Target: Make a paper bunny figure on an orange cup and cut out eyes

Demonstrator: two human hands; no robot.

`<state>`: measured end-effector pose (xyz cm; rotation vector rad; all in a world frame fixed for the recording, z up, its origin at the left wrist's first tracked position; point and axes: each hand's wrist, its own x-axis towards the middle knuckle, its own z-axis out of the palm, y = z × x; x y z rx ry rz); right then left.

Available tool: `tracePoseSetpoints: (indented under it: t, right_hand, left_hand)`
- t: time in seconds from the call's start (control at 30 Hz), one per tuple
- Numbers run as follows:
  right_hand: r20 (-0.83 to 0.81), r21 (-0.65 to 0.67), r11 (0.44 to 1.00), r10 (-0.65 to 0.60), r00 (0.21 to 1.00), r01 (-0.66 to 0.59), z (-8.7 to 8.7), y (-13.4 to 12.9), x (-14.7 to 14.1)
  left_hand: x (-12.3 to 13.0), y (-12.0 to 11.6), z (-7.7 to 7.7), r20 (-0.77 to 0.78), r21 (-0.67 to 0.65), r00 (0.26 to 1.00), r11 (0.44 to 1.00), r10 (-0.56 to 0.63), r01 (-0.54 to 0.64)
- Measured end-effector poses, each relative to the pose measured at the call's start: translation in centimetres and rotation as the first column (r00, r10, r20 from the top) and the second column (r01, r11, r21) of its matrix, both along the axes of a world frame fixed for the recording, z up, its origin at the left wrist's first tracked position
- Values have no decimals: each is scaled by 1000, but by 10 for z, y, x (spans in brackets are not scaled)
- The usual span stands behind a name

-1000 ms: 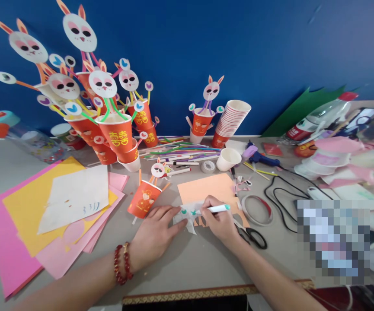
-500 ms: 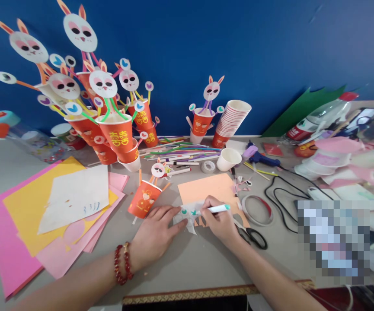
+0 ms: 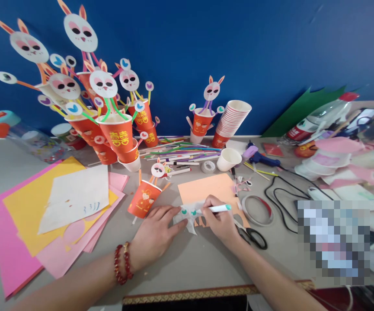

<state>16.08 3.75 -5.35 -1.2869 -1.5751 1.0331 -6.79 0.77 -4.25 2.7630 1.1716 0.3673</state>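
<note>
A white marker with a teal end [image 3: 221, 208] is gripped in my right hand [image 3: 221, 222], its tip at a small piece of white paper [image 3: 190, 223]. Two teal heart-like marks show on that paper. My left hand [image 3: 157, 229] lies flat with its fingers stretched out, fingertips pressing the paper's left part. Under and behind the paper lies an orange sheet [image 3: 206, 188] with cut-outs at its lower edge. Just above my left hand, a red paper cup [image 3: 144, 198] with a small rabbit face [image 3: 158, 169] leans to one side. Black-handled scissors [image 3: 256, 237] lie beside my right wrist.
Several rabbit-faced red cups [image 3: 115, 134] stand at the back left. Coloured sheets [image 3: 18, 220] lie on the left. A cup stack [image 3: 234, 121], a white cup [image 3: 228, 160], tape roll [image 3: 257, 210] and blue glue gun [image 3: 264, 160] with its cord sit to the right.
The marker in my right hand has shifted very slightly, and the right-hand teal mark shows more fully. My left hand has stayed in place.
</note>
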Motion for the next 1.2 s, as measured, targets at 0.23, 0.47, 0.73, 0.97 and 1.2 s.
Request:
tracePoseSetpoints:
  t: [0.23, 0.47, 0.73, 0.97, 1.2]
  right_hand:
    - [54, 34, 999, -32, 998, 30, -4, 1, 2]
    - [-2, 7, 999, -31, 1000, 31, -4, 0, 1]
    - [25, 0, 999, -35, 999, 35, -3, 1, 1]
    - [29, -3, 1000, -27, 999, 27, -2, 0, 1]
    - [-2, 6, 998, -62, 998, 62, -3, 1, 1]
  left_hand:
    - [1, 0, 1, -2, 10, 1000, 1000, 6, -6]
    - [1, 0, 1, -4, -6, 1000, 1000, 0, 0]
    - [-1, -1, -1, -4, -29, 1000, 1000, 0, 0]
    - [-1, -1, 0, -7, -34, 1000, 999, -5, 4]
    - [-1, -1, 0, -6, -38, 1000, 999, -5, 5]
